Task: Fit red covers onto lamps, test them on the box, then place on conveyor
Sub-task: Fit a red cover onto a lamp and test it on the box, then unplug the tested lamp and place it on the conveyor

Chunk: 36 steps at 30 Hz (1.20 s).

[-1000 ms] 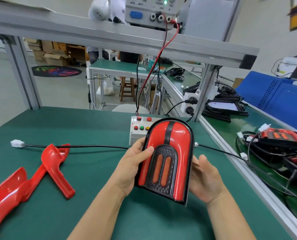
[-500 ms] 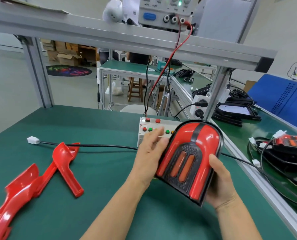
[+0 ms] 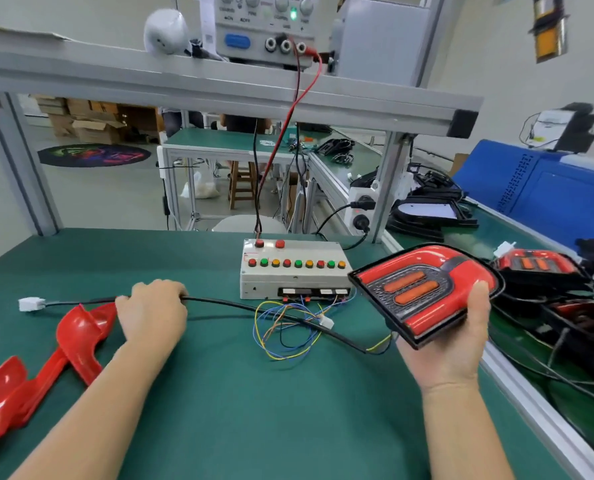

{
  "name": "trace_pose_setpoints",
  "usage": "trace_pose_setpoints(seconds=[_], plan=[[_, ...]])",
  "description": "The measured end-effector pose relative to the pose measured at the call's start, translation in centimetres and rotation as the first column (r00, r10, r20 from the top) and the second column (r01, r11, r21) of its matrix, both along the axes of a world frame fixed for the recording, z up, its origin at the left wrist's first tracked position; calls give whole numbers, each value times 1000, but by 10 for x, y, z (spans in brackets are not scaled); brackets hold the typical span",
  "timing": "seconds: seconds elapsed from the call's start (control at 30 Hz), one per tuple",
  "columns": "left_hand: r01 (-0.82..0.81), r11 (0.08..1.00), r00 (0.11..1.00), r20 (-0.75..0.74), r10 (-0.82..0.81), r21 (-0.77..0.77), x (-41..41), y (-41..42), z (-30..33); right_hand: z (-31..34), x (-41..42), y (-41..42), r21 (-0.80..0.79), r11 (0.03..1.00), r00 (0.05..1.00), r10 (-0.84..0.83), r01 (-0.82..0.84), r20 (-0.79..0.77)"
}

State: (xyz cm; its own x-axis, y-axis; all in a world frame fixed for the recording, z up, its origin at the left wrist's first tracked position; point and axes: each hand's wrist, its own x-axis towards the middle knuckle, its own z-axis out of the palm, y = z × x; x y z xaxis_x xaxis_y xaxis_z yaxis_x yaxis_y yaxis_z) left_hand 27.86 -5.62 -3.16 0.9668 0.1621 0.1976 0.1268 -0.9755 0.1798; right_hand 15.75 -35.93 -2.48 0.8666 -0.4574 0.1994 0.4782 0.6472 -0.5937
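Note:
My right hand (image 3: 451, 344) grips a lamp (image 3: 423, 289) with its red cover fitted, held flat above the table's right edge, beside the test box (image 3: 290, 275). The lamp's black cable (image 3: 240, 304) trails left across the green table (image 3: 254, 410). My left hand (image 3: 152, 311) curls round that cable, a little short of its white plug (image 3: 30, 303). The grey box has a row of coloured buttons and loose coloured wires (image 3: 285, 330) in front of it. Loose red covers (image 3: 46, 362) lie at the left.
To the right runs the conveyor (image 3: 517, 233), carrying finished lamps (image 3: 538, 265), black lamp housings (image 3: 427, 209) and tangled cables. An aluminium shelf (image 3: 219, 84) overhead bears a power supply (image 3: 264, 26) with red and black leads dropping to the box.
My right hand has carried the lamp to the right and laid it flatter. My left hand let go of the lamp and moved left onto the cable.

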Motion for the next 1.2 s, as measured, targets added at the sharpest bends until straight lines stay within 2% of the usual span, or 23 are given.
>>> trace_pose_setpoints(seconds=[0.1, 0.17, 0.23, 0.33, 0.4, 0.57, 0.77, 0.9, 1.1, 1.2], plan=[[86, 996, 952, 296, -81, -5, -6, -10, 10, 4, -3, -3, -13, 999, 999, -41, 41, 1], [213, 971, 874, 465, -140, -108, -15, -23, 14, 6, -2, -3, -32, 999, 999, -42, 43, 3], [347, 906, 819, 548, -168, -241, -24, -41, 14, 6, 0, -3, -50, 997, 998, -59, 58, -14], [480, 793, 780, 596, -190, -375, -40, -66, 8, 4, 4, -4, -46, 998, 997, -55, 52, -60], [556, 723, 748, 627, -218, -411, -49, -76, 0, 4, 4, -4, -40, 998, 996, -42, 39, -83], [729, 601, 583, 757, -295, -327, -58, -81, -14, 9, 6, -6, -17, 996, 988, -88, 86, -131], [763, 604, 467, 842, -271, -229, -58, -81, -13, 22, 14, -21, 27, 991, 977, -127, 134, -169], [785, 592, 431, 847, -310, -182, -60, -81, -16, 41, 24, -42, 50, 990, 976, -123, 134, -178], [857, 500, 352, 852, -387, -127, -61, -86, -17, 50, 40, -65, 21, 994, 950, -95, 106, -298], [856, 498, 367, 842, -396, -138, -60, -87, -18, 40, 42, -70, 42, 997, 912, -44, 67, -409]])
